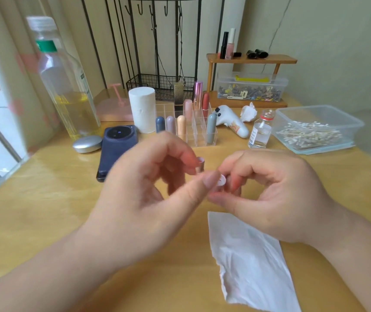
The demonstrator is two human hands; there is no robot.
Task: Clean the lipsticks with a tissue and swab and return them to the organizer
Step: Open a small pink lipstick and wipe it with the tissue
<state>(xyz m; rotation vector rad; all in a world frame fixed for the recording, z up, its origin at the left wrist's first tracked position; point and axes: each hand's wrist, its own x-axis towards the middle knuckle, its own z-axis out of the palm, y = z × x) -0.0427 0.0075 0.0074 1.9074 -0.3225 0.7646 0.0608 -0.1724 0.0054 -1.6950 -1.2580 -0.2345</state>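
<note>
Nearest the camera, a flat, torn-edged tissue (pixel 252 260) lay on the wooden surface (pixel 45 199), partly under the right wrist. Above it both hands met over the middle of the surface. The left hand (pixel 153 194) had its fingers curled and pinched a small lipstick (pixel 200 164) between thumb and fingertips, the tube standing roughly upright with its pale top showing. The right hand (pixel 274 194), also curled, pinched a little white cap (pixel 221 180) just beside the left thumb tip. Motion blur hid whether cap and tube touched.

Behind the left hand lay a dark phone (pixel 117 149) with a silver round case (pixel 87 144) next to it. The clear organizer (pixel 200 136) stood past the hands, holding a blue stick (pixel 160 124), a mauve one (pixel 170 124), a peach one (pixel 181 128) and a grey one (pixel 211 129) in its front rows, with taller tubes in the back rows. A tissue roll (pixel 141 110) stood at its left, and a tall bottle (pixel 67 91) of yellowish liquid further left. To the right were a small glass bottle (pixel 259 131), a crumpled tissue wad (pixel 248 112) and a clear tub of swabs (pixel 315 129). Farthest back stood a wire rack (pixel 157 84) and a wooden shelf (pixel 252 58)
</note>
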